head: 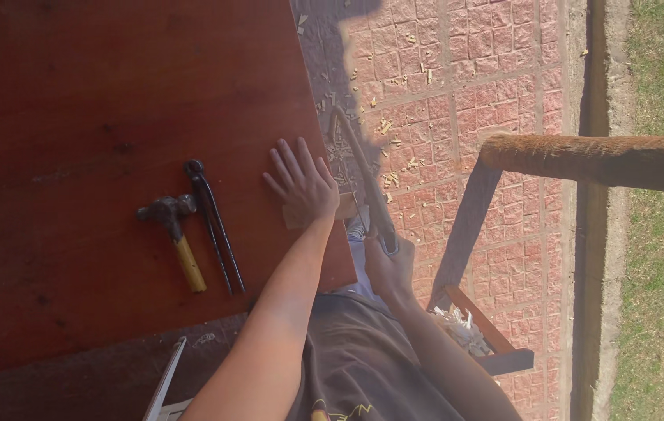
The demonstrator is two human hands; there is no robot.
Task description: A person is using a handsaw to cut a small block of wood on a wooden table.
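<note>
- Fingers of the left hand lay spread flat, pressing a small wooden piece at the counter edge.
- Right hand fingers were wrapped shut around the handle of a handsaw, its blade running just beside the left fingertips.
- Pincers and a hammer lay left of the spread fingers, apart from them.
- Wood chips littered the brick paving beyond the saw.

A hammer and pincers lie side by side on the red board.

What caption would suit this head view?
Left hand pins a small wooden piece at the table edge; right hand grips a handsaw.
</note>
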